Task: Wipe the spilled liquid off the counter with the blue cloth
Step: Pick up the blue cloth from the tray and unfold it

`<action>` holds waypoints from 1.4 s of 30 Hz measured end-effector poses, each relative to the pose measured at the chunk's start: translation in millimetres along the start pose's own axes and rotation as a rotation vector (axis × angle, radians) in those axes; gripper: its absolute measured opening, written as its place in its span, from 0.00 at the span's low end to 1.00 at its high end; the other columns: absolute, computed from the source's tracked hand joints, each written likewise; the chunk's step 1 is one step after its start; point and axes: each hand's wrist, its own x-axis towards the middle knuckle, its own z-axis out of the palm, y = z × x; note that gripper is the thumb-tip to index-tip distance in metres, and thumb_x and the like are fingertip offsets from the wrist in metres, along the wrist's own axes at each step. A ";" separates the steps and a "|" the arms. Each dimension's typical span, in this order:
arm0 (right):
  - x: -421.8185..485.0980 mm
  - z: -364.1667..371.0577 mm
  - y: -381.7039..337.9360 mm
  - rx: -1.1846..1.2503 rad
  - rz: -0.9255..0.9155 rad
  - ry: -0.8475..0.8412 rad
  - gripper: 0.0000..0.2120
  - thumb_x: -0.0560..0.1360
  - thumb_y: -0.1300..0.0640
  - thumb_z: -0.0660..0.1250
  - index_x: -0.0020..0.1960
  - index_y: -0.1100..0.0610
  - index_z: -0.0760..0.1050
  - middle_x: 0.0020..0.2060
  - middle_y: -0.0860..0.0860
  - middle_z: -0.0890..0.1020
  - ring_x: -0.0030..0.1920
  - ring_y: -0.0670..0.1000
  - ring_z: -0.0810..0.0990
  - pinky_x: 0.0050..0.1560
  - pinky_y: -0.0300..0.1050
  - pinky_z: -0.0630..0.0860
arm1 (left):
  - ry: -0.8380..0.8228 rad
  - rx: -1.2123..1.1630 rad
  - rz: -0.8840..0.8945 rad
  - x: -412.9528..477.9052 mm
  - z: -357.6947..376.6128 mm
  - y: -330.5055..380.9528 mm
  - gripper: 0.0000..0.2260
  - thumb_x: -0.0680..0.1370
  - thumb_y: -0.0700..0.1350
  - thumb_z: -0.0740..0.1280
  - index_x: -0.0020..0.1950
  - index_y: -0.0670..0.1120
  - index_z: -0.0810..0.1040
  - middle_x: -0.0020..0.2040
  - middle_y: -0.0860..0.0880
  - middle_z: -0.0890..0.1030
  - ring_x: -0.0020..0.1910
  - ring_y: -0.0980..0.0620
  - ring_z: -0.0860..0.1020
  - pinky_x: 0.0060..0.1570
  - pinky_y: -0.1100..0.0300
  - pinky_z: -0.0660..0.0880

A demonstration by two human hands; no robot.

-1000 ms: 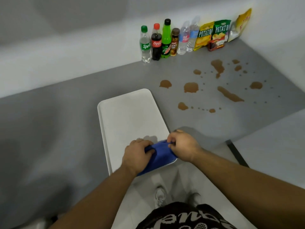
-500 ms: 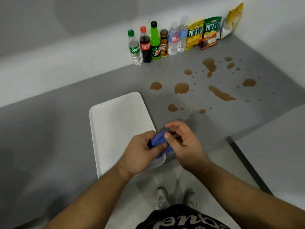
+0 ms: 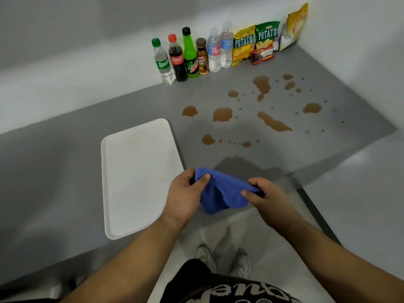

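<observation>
Stretching between the two hands, the blue cloth (image 3: 220, 193) hangs in the air over the near edge of the grey counter (image 3: 65, 160), just beside the near right corner of the white tray (image 3: 135, 176). Its long axis runs left to right, dipping a little toward the right end, and its loose middle sags in a fold toward the person. The left hand (image 3: 185, 193) grips the left end, thumb laid over the top and fingers curled behind. The right hand (image 3: 266, 197) pinches the right end between thumb and curled fingers. The hands are apart, with the cloth taut along its upper edge between them.

The spilled liquid (image 3: 222, 114) lies as brown puddles and small drops scattered over the far right part of the counter, well apart from the cloth. The tray lies flat with its long side running away from the person, its pale floor showing.

Against the back wall stands a row of upright capped bottles. The Sprite bottle (image 3: 162, 62) holds clear liquid, the Coca-Cola bottle (image 3: 177, 61) dark liquid, the Mountain Dew bottle (image 3: 190, 57) green, and the Lucky Day bottle (image 3: 202, 59) brown. Two water bottles (image 3: 213, 53) next to them hold clear liquid. To their right stand two potato chip bags (image 3: 243, 45), a small red packet (image 3: 262, 55) in front of them, and a yellow bag (image 3: 295, 25) leaning in the corner.
</observation>
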 end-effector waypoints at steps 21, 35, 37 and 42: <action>87.7 0.3 2.1 -0.040 0.224 0.204 0.06 0.75 0.58 0.69 0.45 0.47 0.78 0.40 0.49 0.82 0.43 0.53 0.81 0.45 0.51 0.81 | -0.089 0.550 -0.057 58.7 -16.3 -44.5 0.08 0.81 0.50 0.67 0.43 0.50 0.75 0.39 0.50 0.80 0.38 0.51 0.76 0.35 0.60 0.68; 60.5 85.2 20.5 -0.639 -0.606 -0.045 0.12 0.80 0.52 0.69 0.63 0.52 0.82 0.61 0.49 0.83 0.64 0.52 0.79 0.69 0.56 0.71 | 0.021 0.887 0.530 116.6 -61.4 -72.3 0.14 0.81 0.56 0.62 0.60 0.50 0.79 0.62 0.51 0.80 0.63 0.49 0.74 0.66 0.54 0.73; 64.7 92.7 21.7 -0.778 -0.519 -0.084 0.20 0.82 0.43 0.63 0.72 0.46 0.76 0.73 0.47 0.75 0.76 0.52 0.68 0.77 0.66 0.57 | 0.029 0.942 0.517 129.8 -73.9 -78.3 0.18 0.83 0.56 0.58 0.66 0.49 0.77 0.70 0.49 0.76 0.71 0.46 0.71 0.74 0.48 0.68; 73.6 93.1 30.4 -1.059 -0.312 -0.123 0.31 0.82 0.31 0.45 0.83 0.38 0.48 0.83 0.42 0.50 0.83 0.52 0.43 0.79 0.66 0.37 | -0.002 1.044 0.419 145.4 -87.9 -97.7 0.26 0.85 0.57 0.50 0.82 0.50 0.61 0.84 0.50 0.60 0.84 0.48 0.53 0.83 0.44 0.48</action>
